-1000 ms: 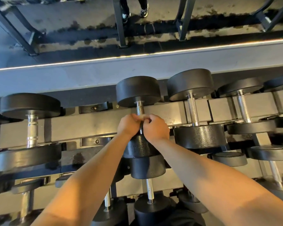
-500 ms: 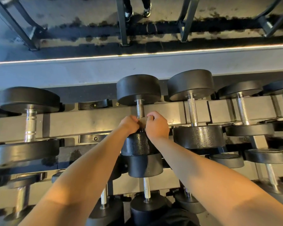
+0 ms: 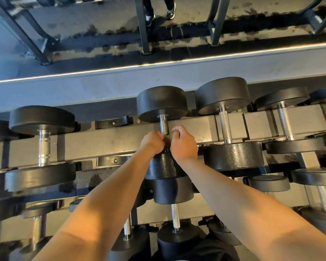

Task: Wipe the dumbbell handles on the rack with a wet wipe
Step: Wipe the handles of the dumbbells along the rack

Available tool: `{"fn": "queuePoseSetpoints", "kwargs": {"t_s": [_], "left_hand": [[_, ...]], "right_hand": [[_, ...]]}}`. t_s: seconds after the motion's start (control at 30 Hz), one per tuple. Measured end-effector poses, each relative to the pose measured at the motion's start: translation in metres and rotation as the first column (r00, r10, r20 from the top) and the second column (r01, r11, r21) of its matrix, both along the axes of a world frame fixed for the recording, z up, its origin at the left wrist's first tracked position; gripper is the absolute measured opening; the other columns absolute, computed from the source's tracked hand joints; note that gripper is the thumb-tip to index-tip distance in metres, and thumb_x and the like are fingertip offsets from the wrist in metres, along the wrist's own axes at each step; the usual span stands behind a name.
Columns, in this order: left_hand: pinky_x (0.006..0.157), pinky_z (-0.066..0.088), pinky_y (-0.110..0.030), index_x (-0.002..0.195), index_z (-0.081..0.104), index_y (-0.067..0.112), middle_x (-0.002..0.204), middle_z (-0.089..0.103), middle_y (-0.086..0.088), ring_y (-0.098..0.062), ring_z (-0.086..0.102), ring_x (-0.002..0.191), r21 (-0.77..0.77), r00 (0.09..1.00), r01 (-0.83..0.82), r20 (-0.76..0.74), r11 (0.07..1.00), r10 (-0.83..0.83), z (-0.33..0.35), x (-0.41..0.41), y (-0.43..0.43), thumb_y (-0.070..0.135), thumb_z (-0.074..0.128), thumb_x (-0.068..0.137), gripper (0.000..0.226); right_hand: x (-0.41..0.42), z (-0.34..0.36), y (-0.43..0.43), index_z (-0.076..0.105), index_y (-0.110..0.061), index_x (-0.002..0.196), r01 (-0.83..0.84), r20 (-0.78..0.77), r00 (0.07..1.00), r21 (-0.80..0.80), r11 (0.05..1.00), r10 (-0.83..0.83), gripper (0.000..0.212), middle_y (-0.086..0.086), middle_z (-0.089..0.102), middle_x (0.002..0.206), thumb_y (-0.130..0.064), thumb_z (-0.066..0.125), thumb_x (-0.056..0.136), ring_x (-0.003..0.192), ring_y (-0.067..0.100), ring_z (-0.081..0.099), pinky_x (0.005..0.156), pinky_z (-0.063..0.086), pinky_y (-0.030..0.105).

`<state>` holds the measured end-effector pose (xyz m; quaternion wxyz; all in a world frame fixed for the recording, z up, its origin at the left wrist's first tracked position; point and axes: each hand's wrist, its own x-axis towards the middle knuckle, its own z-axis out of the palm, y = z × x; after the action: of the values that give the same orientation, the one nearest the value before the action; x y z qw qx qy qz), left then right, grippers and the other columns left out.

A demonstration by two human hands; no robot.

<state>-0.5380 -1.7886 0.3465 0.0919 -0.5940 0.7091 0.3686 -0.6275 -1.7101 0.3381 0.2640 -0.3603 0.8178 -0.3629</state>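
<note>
A black dumbbell with a knurled steel handle (image 3: 164, 127) lies on the top tier of the rack (image 3: 120, 140), in the middle of the view. Its far head (image 3: 162, 103) and near head (image 3: 164, 164) are both visible. My left hand (image 3: 151, 143) and my right hand (image 3: 183, 143) are closed from either side on the lower part of this handle, knuckles almost touching. The upper part of the handle is bare. No wet wipe shows; anything between my fingers is hidden.
More dumbbells lie on the same tier: a large one at the left (image 3: 43, 144) and several at the right (image 3: 226, 127). Lower tiers hold further dumbbells (image 3: 175, 215). Beyond the rack a mirror reflects frame legs and a person's shoes (image 3: 169, 14).
Both hands stay closed on the same handle at about the same height. The fingers have shifted slightly, and the view has moved a little.
</note>
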Motion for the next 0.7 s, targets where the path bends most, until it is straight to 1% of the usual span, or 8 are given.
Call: {"fn": "queuePoseSetpoints", "kwargs": {"t_s": [0.13,0.2,0.27,0.37,0.47,0.53,0.63,0.7], "left_hand": [[0.065,0.043,-0.026,0.091,0.063,0.012,0.081,0.059,-0.001,-0.011,0.054,0.068,-0.008,0.993,0.083,0.085,0.997,-0.082,0.005,0.003,0.003,0.019,0.056,0.097,0.012],[0.063,0.041,-0.026,0.091,0.063,0.016,0.082,0.061,-0.001,-0.011,0.053,0.068,-0.073,1.0,0.016,0.016,0.997,-0.015,0.01,0.003,0.012,0.024,0.056,0.098,0.013],[0.064,0.039,-0.027,0.094,0.06,0.02,0.084,0.062,0.001,-0.011,0.052,0.069,-0.174,0.996,-0.04,-0.084,0.984,0.025,0.016,0.001,0.025,0.023,0.053,0.099,0.009],[0.056,0.034,-0.017,0.103,0.053,0.023,0.087,0.058,0.006,-0.003,0.048,0.067,-0.28,0.966,-0.104,-0.255,0.954,0.031,0.02,-0.003,0.04,0.019,0.051,0.101,0.004],[0.055,0.035,-0.012,0.113,0.048,0.022,0.099,0.061,-0.001,-0.003,0.052,0.072,-0.243,0.919,-0.15,-0.393,0.958,0.044,0.018,-0.004,0.039,0.019,0.053,0.101,0.013],[0.053,0.038,-0.011,0.12,0.045,0.024,0.102,0.063,-0.002,-0.004,0.055,0.074,-0.204,0.909,-0.126,-0.417,0.971,0.031,0.019,-0.004,0.037,0.018,0.053,0.101,0.021],[0.053,0.042,-0.009,0.128,0.039,0.024,0.093,0.059,0.007,-0.002,0.055,0.076,-0.159,0.908,-0.086,-0.418,0.984,0.012,0.02,-0.004,0.036,0.009,0.052,0.099,0.035],[0.058,0.042,-0.012,0.133,0.035,0.024,0.092,0.058,0.008,-0.003,0.058,0.08,-0.119,0.908,-0.069,-0.419,0.99,0.013,0.021,-0.002,0.037,0.003,0.053,0.094,0.048]], "right_hand": [[0.0,0.005,0.003,0.059,-0.03,0.11,-0.01,0.011,1.0,0.008,1.0,0.01,0.024,-0.01,0.063,0.093,-0.034,0.035,0.107,0.089,0.013,0.059,0.081,0.051,0.036],[0.0,0.007,0.004,0.057,-0.029,0.111,0.001,0.021,1.0,-0.033,0.999,0.0,0.022,-0.009,0.062,0.094,-0.034,0.036,0.107,0.089,0.013,0.06,0.078,0.051,0.035],[0.001,0.007,0.005,0.052,-0.029,0.115,0.065,0.068,0.996,-0.113,0.991,-0.057,0.016,-0.008,0.06,0.105,-0.032,0.039,0.106,0.091,0.013,0.059,0.077,0.051,0.036],[0.002,0.008,0.007,0.046,-0.032,0.117,0.124,0.156,0.983,-0.171,0.977,-0.097,0.014,-0.008,0.05,0.121,-0.031,0.043,0.103,0.095,0.014,0.057,0.081,0.053,0.045],[0.0,0.007,0.009,0.048,-0.034,0.116,0.064,0.171,0.985,-0.186,0.98,-0.032,0.016,-0.008,0.051,0.122,-0.03,0.048,0.101,0.098,0.014,0.058,0.084,0.055,0.047],[-0.002,0.005,0.009,0.051,-0.036,0.115,0.046,0.225,0.974,-0.208,0.977,0.002,0.018,-0.009,0.055,0.118,-0.03,0.053,0.098,0.101,0.012,0.058,0.087,0.055,0.047],[-0.006,0.005,0.007,0.054,-0.045,0.113,-0.025,0.307,0.949,-0.147,0.989,0.07,0.022,-0.011,0.061,0.114,-0.036,0.055,0.093,0.104,0.011,0.061,0.09,0.055,0.047],[-0.011,0.009,0.003,0.056,-0.041,0.115,-0.071,0.382,0.919,-0.088,0.994,0.1,0.026,-0.011,0.063,0.112,-0.029,0.059,0.092,0.104,0.011,0.061,0.093,0.055,0.044]]}}
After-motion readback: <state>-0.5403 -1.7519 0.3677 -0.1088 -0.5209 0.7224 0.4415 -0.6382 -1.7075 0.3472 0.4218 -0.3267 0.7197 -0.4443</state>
